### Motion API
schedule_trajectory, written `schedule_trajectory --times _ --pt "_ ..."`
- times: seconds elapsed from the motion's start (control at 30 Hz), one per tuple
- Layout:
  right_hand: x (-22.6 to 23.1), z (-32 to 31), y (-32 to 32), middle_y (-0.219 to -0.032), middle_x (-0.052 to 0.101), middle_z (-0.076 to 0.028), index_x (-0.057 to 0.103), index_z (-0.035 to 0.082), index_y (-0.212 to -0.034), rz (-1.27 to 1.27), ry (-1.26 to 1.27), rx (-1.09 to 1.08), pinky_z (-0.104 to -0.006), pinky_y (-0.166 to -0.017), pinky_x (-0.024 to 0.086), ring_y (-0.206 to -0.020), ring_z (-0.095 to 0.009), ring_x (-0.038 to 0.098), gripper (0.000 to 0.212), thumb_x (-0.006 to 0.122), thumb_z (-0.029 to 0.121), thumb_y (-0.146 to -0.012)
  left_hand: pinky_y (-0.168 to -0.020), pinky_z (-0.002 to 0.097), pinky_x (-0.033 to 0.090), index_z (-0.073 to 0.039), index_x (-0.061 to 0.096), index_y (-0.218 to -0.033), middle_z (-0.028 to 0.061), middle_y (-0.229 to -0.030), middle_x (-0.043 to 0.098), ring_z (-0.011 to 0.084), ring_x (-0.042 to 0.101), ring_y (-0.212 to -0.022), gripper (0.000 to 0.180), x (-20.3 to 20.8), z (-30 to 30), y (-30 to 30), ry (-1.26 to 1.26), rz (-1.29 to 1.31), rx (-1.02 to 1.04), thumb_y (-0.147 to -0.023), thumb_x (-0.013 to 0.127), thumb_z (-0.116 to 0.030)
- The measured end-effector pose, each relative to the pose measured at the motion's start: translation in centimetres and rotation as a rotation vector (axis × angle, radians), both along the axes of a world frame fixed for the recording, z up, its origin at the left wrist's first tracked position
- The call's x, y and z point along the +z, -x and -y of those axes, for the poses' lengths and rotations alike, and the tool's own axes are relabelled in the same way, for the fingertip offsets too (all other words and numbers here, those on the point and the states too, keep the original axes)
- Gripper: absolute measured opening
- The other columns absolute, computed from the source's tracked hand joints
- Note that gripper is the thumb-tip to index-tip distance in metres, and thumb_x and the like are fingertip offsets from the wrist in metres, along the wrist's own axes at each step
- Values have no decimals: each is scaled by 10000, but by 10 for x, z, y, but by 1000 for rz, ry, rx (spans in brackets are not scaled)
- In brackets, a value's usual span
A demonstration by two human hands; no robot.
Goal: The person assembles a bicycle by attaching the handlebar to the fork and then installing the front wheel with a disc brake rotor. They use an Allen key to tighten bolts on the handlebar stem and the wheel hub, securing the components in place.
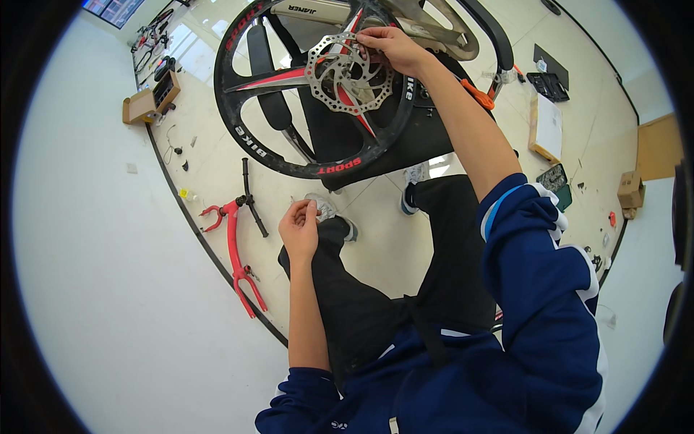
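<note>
A black bicycle wheel (228, 105) with red and silver spokes lies flat in front of me. At its hub sits a silver brake disc (315, 78), perforated round its rim. My right hand (396, 49) reaches over the wheel, thumb and fingertips pinched at the disc's upper edge. Whatever small thing they may hold is hidden. Lower and to the left, my left hand (299, 230) hangs in the air above my shoe, apart from the wheel. Its fingers are curled against the thumb, and what lies between them cannot be made out.
Beneath the wheel is a black surface (426, 137), with a pale bicycle frame (434, 32) behind and an orange-handled tool (477, 94) on the right. A red frame (233, 239) lies on the left floor, near an open cardboard box (141, 107). A white box (546, 129) and toolcase (547, 85) lie right.
</note>
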State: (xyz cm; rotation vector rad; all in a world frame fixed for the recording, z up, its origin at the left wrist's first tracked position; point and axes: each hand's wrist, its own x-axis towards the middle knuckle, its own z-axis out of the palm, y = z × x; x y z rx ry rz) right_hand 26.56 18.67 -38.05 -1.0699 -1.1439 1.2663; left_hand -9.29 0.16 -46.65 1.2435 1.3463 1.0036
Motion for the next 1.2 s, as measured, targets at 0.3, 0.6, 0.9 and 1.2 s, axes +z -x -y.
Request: schedule_trajectory --times 0.3,0.6,0.9,1.2 --pt "-95 241 103 -899 718 -71 717 3 -1020 117 241 184 -302 -761 541 -828 -144 673 191 705 137 -885 -615 213 467 47 668 -962 53 -771 676 84 609 -677 186 -1 -5 5 -15 -60 7 -938 666 -137" --pt "-60 188 33 -904 715 -70 687 -12 -1068 104 235 -255 -278 -675 537 -784 -121 668 248 684 175 -906 -621 218 474 41 673 -974 54 -786 679 88 612 -685 180 -7 -2 -6 -3 -72 -69 -936 663 -134" --pt "-11 29 18 -1136 672 -29 537 92 -1373 206 53 -278 -342 -920 468 -1035 -153 633 506 644 367 -962 -612 205 473 38 674 -968 46 -793 680 82 622 -689 185 -6 4 -12 -15 -100 -74 -931 676 -143" --pt "2 8 15 -804 660 -20 672 1 -1073 191 -83 -92 -269 -597 502 -634 -99 607 229 643 203 -969 -643 215 491 50 682 -954 51 -788 684 84 620 -689 154 -2 4 -17 -20 -106 -65 -918 675 -99"
